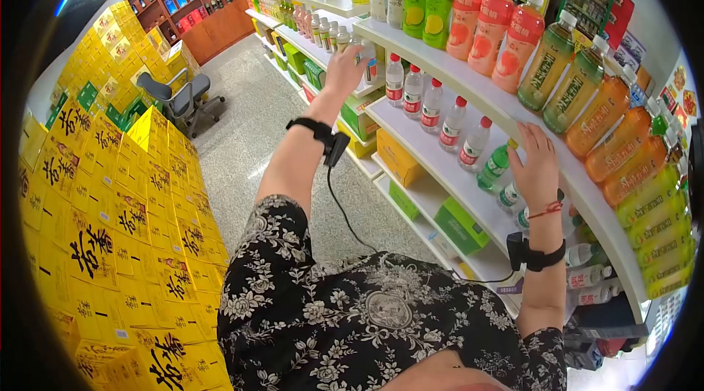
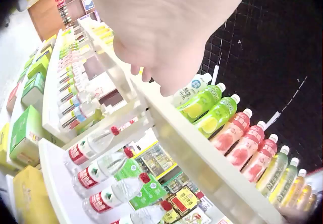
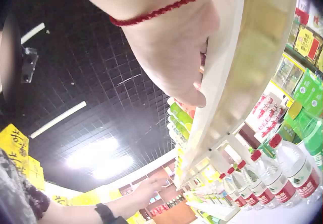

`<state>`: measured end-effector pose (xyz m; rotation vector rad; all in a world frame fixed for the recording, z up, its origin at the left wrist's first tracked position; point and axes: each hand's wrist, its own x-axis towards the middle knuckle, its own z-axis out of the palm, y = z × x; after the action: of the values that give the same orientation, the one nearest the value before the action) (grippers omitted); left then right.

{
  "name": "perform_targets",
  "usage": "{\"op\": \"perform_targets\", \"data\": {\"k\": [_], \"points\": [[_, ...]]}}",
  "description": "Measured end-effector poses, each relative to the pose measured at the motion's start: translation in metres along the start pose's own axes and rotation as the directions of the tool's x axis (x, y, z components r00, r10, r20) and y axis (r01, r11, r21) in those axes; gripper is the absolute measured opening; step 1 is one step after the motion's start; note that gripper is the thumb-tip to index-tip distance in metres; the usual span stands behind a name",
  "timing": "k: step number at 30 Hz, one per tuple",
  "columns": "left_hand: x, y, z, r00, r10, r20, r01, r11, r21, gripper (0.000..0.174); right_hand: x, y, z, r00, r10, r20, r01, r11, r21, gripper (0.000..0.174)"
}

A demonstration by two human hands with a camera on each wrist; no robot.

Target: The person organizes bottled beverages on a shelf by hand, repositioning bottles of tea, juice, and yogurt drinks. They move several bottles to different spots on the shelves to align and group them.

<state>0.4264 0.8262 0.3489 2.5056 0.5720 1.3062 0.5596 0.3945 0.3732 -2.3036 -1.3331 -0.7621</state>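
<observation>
My left hand (image 1: 343,72) reaches forward to the front edge of the upper shelf (image 1: 440,61), near where two shelf units meet. Its fingers hold nothing that shows; in the left wrist view they are mostly hidden behind the palm (image 2: 156,37). My right hand (image 1: 537,167) rests on the same shelf's edge farther right, its fingers laid over the white board. Peach-coloured drink bottles (image 1: 490,28) and green-labelled bottles (image 1: 438,6) stand on this shelf between the hands. Below, red-capped water bottles (image 1: 431,106) line the lower shelf, with a green bottle (image 1: 493,169) near my right hand.
Stacked yellow cartons (image 1: 110,222) fill the left side. An office chair (image 1: 180,94) stands on the speckled floor (image 1: 246,97) of the aisle. Green boxes (image 1: 460,224) and an orange-yellow box (image 1: 398,158) sit on low shelves. A cable (image 1: 343,207) runs from my left wrist.
</observation>
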Motion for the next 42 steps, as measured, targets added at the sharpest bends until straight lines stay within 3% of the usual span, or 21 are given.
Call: {"op": "perform_targets", "data": {"k": [1,3,4,6,7,9,11,13,18,23,26,28,32,39,42], "points": [[0.016,-0.002,0.0,1.0,0.0,0.0,0.0,1.0,-0.001,0.029,0.006,-0.004,-0.001,1.0,0.0,0.0,0.0,1.0,-0.001,0.049],[0.047,-0.012,0.001,0.997,0.052,0.06,-0.059,0.992,0.108,0.029,0.023,-0.017,0.001,0.999,-0.014,0.033,0.005,0.968,0.249,0.043],[0.061,-0.019,0.006,0.997,0.055,0.062,-0.062,0.992,0.106,0.029,0.034,-0.025,0.008,0.999,-0.01,0.032,0.002,0.969,0.249,0.043],[0.084,-0.032,0.018,0.991,0.078,0.11,-0.084,0.995,0.045,0.024,0.068,-0.042,0.025,0.991,-0.109,0.078,0.061,0.886,0.46,0.038],[0.095,-0.038,0.022,0.99,0.088,0.108,-0.092,0.995,0.038,0.024,0.09,-0.051,0.038,0.992,-0.102,0.073,0.058,0.889,0.454,0.038],[0.112,-0.048,0.033,0.966,0.112,0.234,-0.086,0.989,-0.121,0.021,0.138,-0.069,0.075,0.976,-0.204,0.077,0.116,0.783,0.611,0.036],[0.124,-0.043,0.032,0.96,0.129,0.25,-0.097,0.986,-0.138,0.023,0.187,-0.098,0.106,0.962,-0.103,0.254,-0.141,0.61,0.78,0.038],[0.134,-0.048,0.039,0.947,0.021,0.32,0.024,0.991,-0.134,0.025,0.231,-0.124,0.12,0.942,-0.125,0.313,-0.177,0.608,0.774,0.039],[0.155,-0.069,0.053,0.944,0.084,0.318,-0.016,0.978,-0.21,0.023,0.291,-0.144,0.188,0.954,-0.084,0.288,-0.155,0.684,0.713,0.041],[0.148,-0.078,0.074,0.938,0.043,0.343,0.067,0.951,-0.303,0.019,0.303,-0.141,0.217,0.945,-0.051,0.324,-0.206,0.676,0.708,0.044],[0.151,-0.084,0.081,0.951,0.139,0.277,-0.043,0.945,-0.325,0.019,0.31,-0.133,0.231,0.952,-0.031,0.305,-0.214,0.647,0.732,0.045],[0.155,-0.083,0.08,0.942,0.119,0.312,-0.014,0.948,-0.319,0.019,0.313,-0.132,0.236,0.932,0.012,0.362,-0.307,0.554,0.774,0.045],[0.158,-0.08,0.079,0.937,0.124,0.327,-0.016,0.949,-0.316,0.019,0.315,-0.121,0.26,0.947,0.007,0.321,-0.277,0.524,0.806,0.046],[0.16,-0.081,0.087,0.951,0.13,0.282,-0.036,0.948,-0.316,0.022,0.319,-0.119,0.265,0.939,0.045,0.341,-0.32,0.479,0.817,0.044],[0.163,-0.081,0.089,0.948,0.063,0.313,0.037,0.952,-0.304,0.023,0.319,-0.122,0.252,0.937,0.049,0.347,-0.328,0.471,0.819,0.044]]}}
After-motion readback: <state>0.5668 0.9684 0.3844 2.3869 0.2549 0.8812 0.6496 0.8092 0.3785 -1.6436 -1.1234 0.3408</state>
